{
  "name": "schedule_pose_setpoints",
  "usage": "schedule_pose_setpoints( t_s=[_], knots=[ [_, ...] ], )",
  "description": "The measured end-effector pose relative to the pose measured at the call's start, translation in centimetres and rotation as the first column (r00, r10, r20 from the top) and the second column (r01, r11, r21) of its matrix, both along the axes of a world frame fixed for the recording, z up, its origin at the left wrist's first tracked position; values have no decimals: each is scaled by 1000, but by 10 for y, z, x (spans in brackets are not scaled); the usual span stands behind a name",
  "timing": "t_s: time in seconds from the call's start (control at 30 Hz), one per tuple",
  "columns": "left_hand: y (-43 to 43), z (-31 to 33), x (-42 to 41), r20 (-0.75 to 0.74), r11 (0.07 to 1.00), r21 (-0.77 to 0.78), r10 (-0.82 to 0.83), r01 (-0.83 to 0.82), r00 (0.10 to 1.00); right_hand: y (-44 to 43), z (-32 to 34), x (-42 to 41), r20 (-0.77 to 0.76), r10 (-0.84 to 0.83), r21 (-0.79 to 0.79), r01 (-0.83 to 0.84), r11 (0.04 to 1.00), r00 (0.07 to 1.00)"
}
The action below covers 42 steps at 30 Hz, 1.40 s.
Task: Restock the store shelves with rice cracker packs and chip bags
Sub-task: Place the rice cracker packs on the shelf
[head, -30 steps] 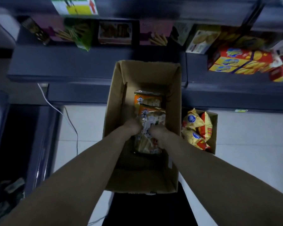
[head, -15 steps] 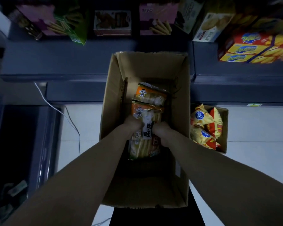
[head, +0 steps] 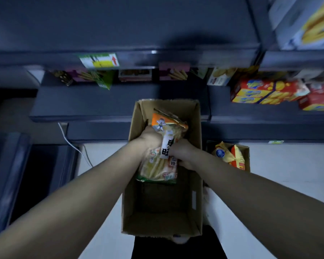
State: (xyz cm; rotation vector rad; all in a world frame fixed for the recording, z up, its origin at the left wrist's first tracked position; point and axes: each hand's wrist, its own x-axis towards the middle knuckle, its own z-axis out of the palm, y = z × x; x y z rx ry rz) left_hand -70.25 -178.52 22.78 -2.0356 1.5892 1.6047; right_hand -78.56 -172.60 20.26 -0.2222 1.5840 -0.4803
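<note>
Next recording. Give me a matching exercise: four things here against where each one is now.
Things: 1 rice cracker pack; 2 chip bags; 3 red-and-yellow boxes; 4 white cable.
Places: A across the floor tiles; B on the right-hand shelf; C gripped by left hand and right hand; D in the small carton.
Pairs: 1-C; 2-D; 3-B; 4-A.

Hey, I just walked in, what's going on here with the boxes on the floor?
A person is restocking snacks. The left hand and the right hand both grip a rice cracker pack, held near the top of a tall open cardboard box on the floor in front of dark shelves. A smaller box to its right holds yellow chip bags, which neither hand touches.
</note>
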Motion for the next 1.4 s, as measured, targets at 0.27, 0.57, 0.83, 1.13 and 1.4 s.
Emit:
schedule_pose_setpoints(
  t_s=[0.27, 0.57, 0.83, 1.13, 1.4],
  knots=[
    [-14, 176, 21, -340, 992, -93, -117, 91, 933, 20, 163, -49, 43, -18, -293, 30, 956, 999],
    [6, 353, 10, -479, 822, -564, -252, -75, 841, 9, 361, -95, -162, -95, -760, -63, 647, 982],
    [-36, 499, -55, -490, 562, -803, -432, -200, 757, -29, 525, -144, -235, -379, -949, -126, 290, 895],
    [-148, 520, -139, -479, 419, -843, -303, -336, 824, -140, 550, -205, -417, -437, -895, -279, 347, 797],
    [-217, 476, -169, -291, 479, -856, -139, -193, 947, -230, 499, -237, -737, -311, -661, -544, 517, 600]
  ],
)
